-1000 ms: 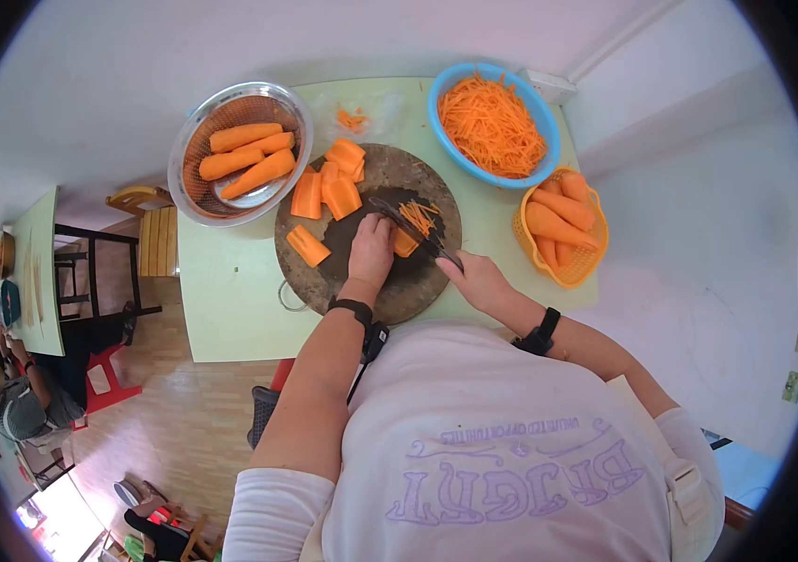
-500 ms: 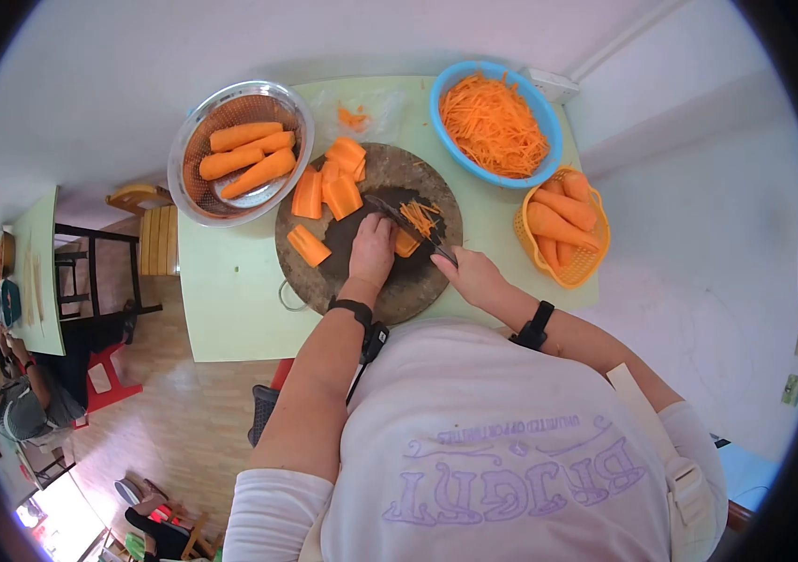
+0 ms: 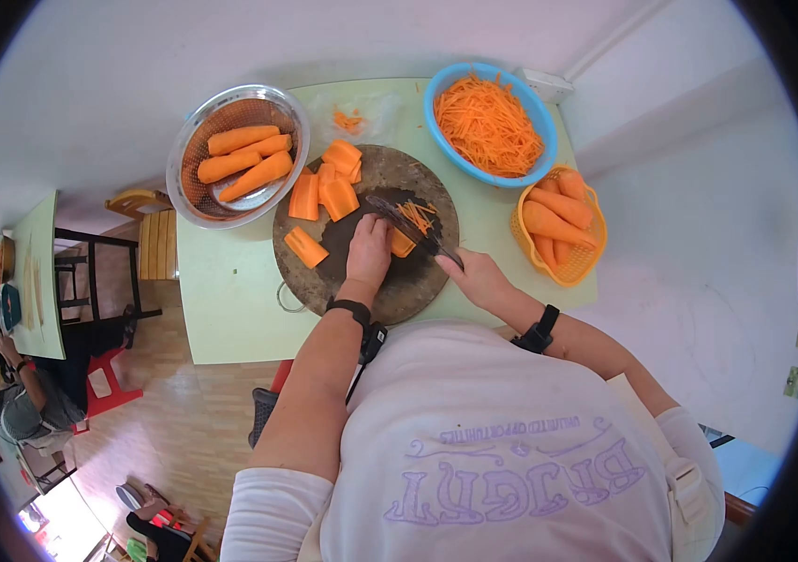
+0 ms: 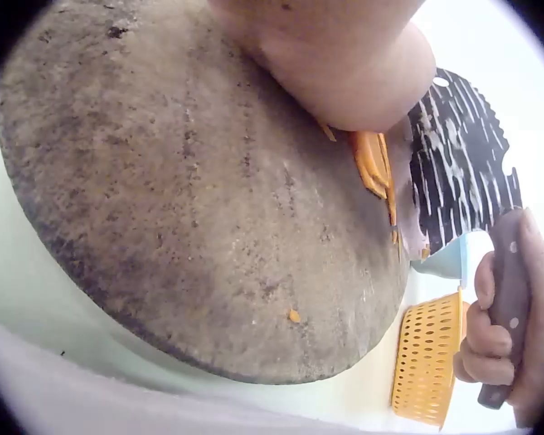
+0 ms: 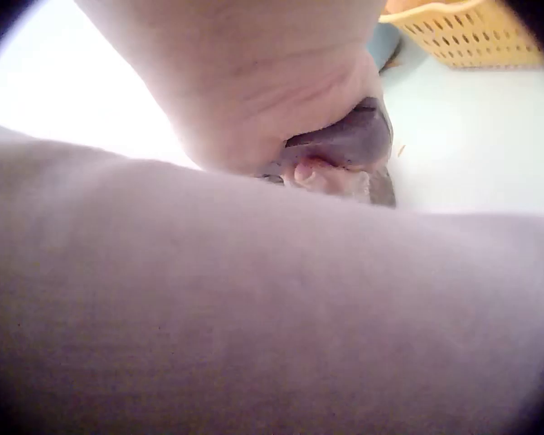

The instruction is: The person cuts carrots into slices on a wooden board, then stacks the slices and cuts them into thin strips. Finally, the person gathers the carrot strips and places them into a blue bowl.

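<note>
On the round wooden chopping board (image 3: 296, 267), my left hand (image 3: 368, 251) holds down a carrot piece (image 3: 402, 245), its fingertips close beside the blade. The piece pokes out from under that hand in the left wrist view. My right hand (image 3: 481, 283) grips the dark handle of a cleaver (image 4: 462, 163), whose blade stands along the carrot's edge. Thin carrot strips (image 3: 415, 216) lie on the blade's far side. Several flat-cut carrot chunks (image 3: 303, 198) sit on the board's left part. A forearm hides most of the right wrist view, leaving the handle's end (image 5: 363, 136) visible.
Behind the board at left, a metal colander (image 3: 180, 187) has peeled carrots in it. A blue basin (image 3: 432, 120) of shredded carrot stands at back right, with a yellow basket (image 3: 563, 277) of carrots in front. Scraps lie on a plastic bag (image 3: 376, 117). Another person sits far left.
Both hands stay at the same place on the board, with the cleaver shifting only slightly beside the carrot piece. The whole head view has drifted a little.
</note>
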{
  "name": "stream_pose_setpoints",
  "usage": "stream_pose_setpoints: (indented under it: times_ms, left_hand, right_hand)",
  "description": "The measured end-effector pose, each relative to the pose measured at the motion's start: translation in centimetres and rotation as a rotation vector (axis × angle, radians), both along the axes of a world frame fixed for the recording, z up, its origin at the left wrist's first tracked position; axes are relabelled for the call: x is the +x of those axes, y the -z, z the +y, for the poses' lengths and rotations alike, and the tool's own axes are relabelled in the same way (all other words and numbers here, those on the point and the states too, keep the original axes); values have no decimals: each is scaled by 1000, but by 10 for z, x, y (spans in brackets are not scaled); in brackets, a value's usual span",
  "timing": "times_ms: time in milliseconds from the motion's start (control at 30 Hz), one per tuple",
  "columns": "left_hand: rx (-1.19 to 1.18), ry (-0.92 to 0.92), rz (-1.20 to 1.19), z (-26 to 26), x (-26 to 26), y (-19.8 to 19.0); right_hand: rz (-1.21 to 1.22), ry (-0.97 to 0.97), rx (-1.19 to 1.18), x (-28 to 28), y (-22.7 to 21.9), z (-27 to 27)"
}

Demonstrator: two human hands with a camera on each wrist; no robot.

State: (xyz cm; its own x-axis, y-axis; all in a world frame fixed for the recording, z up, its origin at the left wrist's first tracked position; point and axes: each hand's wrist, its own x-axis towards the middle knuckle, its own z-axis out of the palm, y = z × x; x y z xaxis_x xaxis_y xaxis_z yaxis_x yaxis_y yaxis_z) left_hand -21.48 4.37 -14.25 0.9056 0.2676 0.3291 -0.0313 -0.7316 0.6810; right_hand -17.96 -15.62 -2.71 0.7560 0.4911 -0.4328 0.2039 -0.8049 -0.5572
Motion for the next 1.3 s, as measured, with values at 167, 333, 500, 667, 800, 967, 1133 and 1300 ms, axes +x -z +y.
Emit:
stream_pose_setpoints:
  times_ms: [167, 333, 500, 667, 800, 967, 1133, 1300]
  left_hand:
    - [-1, 2, -11, 0, 0, -2]
    - [-20, 3, 1, 0, 0, -2]
    - [-14, 5, 6, 0, 0, -1]
    - [-13, 5, 10, 0, 0, -1]
    - [-8, -2, -13, 0, 0, 1]
    - [-19, 14, -14, 1, -1, 0]
    - [-35, 71, 4, 8, -3, -2]
    - [32, 102, 3, 9, -4, -2]
  right_hand:
    - [14, -22, -19, 0, 3, -1]
    - [38, -24, -11, 0, -3, 1]
    - [65, -23, -20, 2, -6, 3]
    - [45, -49, -65, 3, 0, 3]
    - [73, -51, -75, 9, -1, 14]
    - [157, 117, 16, 10, 21, 1]
    - [121, 124, 57, 10, 10, -5]
    - [23, -11, 33, 3, 2, -2]
